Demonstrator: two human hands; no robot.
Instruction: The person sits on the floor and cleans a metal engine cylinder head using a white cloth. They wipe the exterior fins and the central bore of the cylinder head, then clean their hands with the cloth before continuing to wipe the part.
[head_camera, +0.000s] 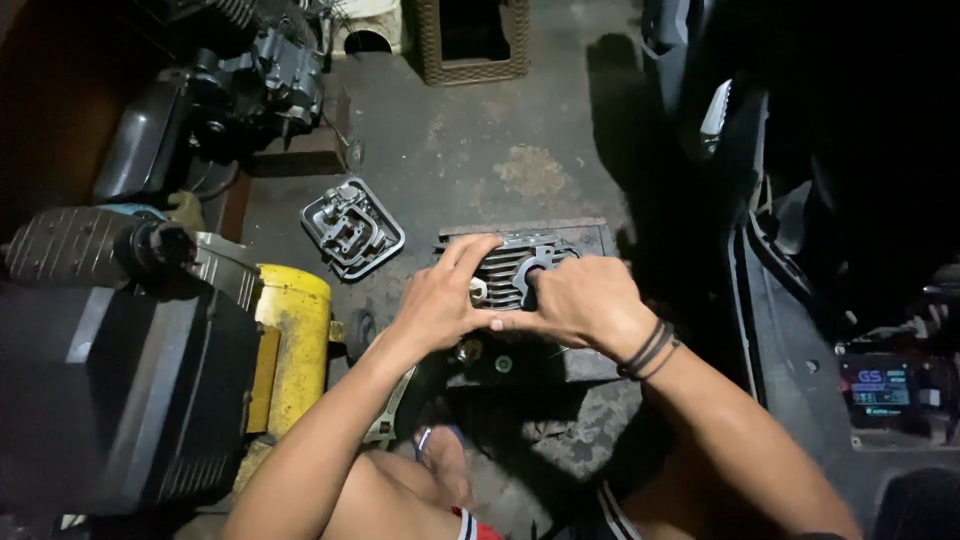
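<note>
Left hand (440, 300) | right hand (575, 300) | both grasping finned cylinder head (505, 268) | long axis left-right

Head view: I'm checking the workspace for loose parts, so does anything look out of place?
One thing: a metal cover lies loose and askew on the bare floor, left of the finned engine part that the left hand and right hand hold.

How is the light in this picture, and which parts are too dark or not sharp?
Head view: light falls on the middle, where both hands, left hand and right hand, and the finned engine part show clearly; the right side and left edge sink into shadow; the small screen glows; the edges bend slightly.
</note>
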